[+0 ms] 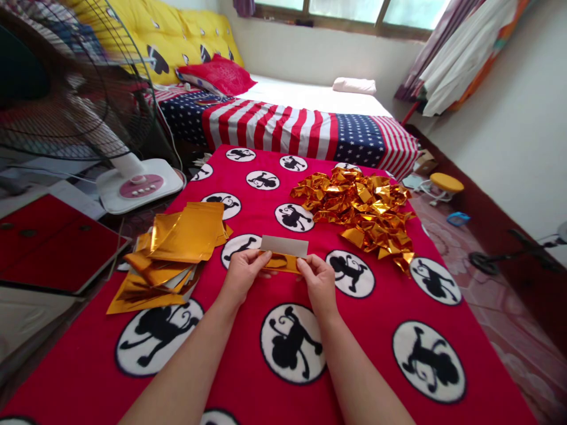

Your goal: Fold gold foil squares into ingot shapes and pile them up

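Between my two hands is a sheet of gold foil paper, partly folded over along its near edge, with its pale back showing on the far side. My left hand pinches its left end between thumb and fingers. At the right end, my right hand pinches it the same way. To the left lies a loose stack of flat gold foil sheets. A heap of folded gold foil pieces spreads over the far right of the cloth.
A red cloth with monkey prints covers the table. On the left stand a fan and a red cabinet. Beyond the table is a bed with a red pillow. A yellow stool stands at the right.
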A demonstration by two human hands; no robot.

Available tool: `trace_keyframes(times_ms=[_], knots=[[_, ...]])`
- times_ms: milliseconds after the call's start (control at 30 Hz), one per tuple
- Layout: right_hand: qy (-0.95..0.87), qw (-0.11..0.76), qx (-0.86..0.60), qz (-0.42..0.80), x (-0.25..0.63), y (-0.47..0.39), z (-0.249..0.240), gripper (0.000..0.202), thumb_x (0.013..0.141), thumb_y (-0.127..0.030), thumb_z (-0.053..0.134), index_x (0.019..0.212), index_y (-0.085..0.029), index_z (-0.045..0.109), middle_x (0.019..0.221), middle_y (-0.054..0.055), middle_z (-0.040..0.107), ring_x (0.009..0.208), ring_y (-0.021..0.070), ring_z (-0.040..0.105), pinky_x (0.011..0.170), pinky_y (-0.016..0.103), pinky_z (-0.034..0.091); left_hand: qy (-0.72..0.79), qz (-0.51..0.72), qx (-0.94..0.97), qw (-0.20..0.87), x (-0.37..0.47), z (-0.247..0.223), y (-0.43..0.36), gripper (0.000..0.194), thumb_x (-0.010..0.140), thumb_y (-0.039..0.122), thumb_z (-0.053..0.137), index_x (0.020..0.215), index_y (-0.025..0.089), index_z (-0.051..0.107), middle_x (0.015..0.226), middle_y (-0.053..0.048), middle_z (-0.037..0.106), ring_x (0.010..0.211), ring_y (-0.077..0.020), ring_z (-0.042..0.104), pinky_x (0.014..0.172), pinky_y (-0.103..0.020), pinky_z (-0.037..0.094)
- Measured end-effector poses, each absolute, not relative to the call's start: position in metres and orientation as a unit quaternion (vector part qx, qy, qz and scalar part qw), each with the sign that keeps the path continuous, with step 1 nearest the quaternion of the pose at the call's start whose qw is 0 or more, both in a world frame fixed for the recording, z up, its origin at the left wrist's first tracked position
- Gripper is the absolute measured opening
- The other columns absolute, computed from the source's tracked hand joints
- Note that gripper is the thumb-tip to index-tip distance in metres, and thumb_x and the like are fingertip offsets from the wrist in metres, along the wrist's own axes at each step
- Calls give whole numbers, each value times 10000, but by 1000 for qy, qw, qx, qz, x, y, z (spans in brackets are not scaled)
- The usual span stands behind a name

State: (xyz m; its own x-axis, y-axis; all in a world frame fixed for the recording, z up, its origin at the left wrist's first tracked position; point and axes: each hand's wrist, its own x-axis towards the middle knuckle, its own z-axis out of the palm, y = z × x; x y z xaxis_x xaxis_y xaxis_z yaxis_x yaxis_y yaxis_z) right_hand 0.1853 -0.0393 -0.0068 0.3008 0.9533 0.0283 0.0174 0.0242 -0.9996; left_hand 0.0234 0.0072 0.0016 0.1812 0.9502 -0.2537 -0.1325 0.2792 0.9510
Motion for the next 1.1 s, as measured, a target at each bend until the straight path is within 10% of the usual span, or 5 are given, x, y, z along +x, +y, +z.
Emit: trace_keyframes(times_ms=[1100], knots=[[-474, 532, -629, 311, 185, -42, -11, 336, 842, -386, 574, 578, -208, 466, 512, -62, 403, 491, 99, 373, 492, 237, 279, 544, 484, 487, 481, 22, -1, 7, 269, 674, 407, 745, 744, 148, 747, 672, -13, 705, 598, -160, 633, 511, -221, 518]])
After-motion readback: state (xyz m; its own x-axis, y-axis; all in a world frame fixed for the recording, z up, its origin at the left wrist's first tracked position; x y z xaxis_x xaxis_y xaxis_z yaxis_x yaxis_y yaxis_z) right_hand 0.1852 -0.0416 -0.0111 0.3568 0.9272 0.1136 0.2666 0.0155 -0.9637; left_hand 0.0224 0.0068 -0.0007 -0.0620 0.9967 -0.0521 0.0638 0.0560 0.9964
